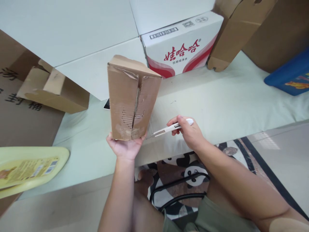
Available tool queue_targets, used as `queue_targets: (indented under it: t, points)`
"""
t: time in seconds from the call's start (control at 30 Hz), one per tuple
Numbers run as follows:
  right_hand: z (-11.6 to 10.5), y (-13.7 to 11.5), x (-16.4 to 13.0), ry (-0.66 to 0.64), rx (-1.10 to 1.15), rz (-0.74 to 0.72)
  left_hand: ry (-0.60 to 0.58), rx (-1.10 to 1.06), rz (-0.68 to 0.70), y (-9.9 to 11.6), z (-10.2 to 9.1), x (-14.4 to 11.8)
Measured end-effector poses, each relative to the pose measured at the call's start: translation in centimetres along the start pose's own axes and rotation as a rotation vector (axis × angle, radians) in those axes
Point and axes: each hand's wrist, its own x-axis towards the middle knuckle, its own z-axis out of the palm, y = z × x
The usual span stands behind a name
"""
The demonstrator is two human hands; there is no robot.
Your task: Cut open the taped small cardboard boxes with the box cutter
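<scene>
A brown cardboard box (123,100) stands raised on end in my left hand (126,147), which grips it at its lower end. A seam runs down the middle of the side facing me, and the flaps beside it look parted and creased near the top. In my right hand (187,130) is a white utility knife (164,130), its thin blade pointing left toward the box's lower right edge. A small gap shows between the blade tip and the box. My right fingers are wrapped round the knife's handle.
The table has a pale green cloth (193,103). At the back stand a white water carton (181,48) and a tall cardboard piece (231,38). An opened cardboard box (60,90) and a pale yellow container (33,167) lie left; a blue container (289,77) is right.
</scene>
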Motion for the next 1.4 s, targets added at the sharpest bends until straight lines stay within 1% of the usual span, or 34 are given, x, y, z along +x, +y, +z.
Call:
queue_targets:
  t: [0.3, 0.5, 0.7, 1.07, 1.2, 1.4]
  points:
    - [0.1, 0.02, -0.01, -0.013, 0.022, -0.017, 0.008, -0.007, -0.003, 0.01, -0.11, 0.04]
    - [0.02, 0.21, 0.09, -0.03, -0.007, -0.03, 0.005, -0.027, -0.011, 0.1, -0.16, 0.11]
    - [-0.01, 0.31, 0.05, -0.019, -0.002, -0.021, -0.003, -0.03, -0.013, 0.1, -0.25, 0.2]
    - [0.0, 0.37, 0.12, -0.064, -0.027, -0.023, 0.042, -0.035, -0.004, -0.05, 0.03, 0.1]
    - [0.04, 0.42, 0.14, -0.076, -0.013, -0.009, 0.034, -0.03, -0.011, -0.06, -0.09, 0.1]
    - [0.46, 0.95, 0.1, -0.098, -0.019, 0.007, 0.052, -0.019, -0.017, -0.19, -0.12, 0.11]
